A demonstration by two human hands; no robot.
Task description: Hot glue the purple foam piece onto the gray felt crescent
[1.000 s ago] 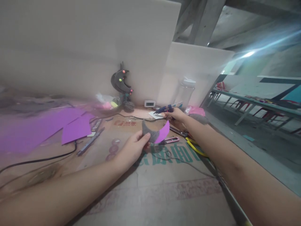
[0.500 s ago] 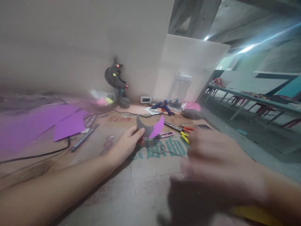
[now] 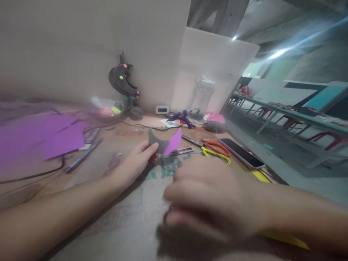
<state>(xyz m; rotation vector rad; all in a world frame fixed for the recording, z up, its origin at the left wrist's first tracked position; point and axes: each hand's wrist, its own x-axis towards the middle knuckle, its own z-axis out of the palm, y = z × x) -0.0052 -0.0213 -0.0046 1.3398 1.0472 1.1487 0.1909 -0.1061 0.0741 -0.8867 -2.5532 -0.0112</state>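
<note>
My left hand (image 3: pixel 145 149) pinches a small crescent (image 3: pixel 160 145) by its left side. Grey yarn is wound around that part of the crescent, while its right tip is bare purple paper. My right hand (image 3: pixel 209 195), blurred, is curled shut in front of me to the right. A thin grey strand (image 3: pixel 165 166) hangs below the crescent and runs toward the right hand, whose fingertips are hidden. Beyond my hands lie a pink cutter (image 3: pixel 185 150) and scissors (image 3: pixel 217 149) beside red and yellow handles.
Purple sheets (image 3: pixel 65 136) and a pen (image 3: pixel 83 157) lie left. Behind are a dark crescent ornament (image 3: pixel 119 81), a small display (image 3: pixel 162 109), a blue glue gun (image 3: pixel 182 117), a clear bottle (image 3: pixel 203 94) and a grey yarn bundle (image 3: pixel 214 126). A phone (image 3: pixel 241 153) lies right.
My right hand has swung left, closer to the crescent, uncovering the phone and the scissors' handles. My left hand keeps its hold; the whole view has shifted slightly.
</note>
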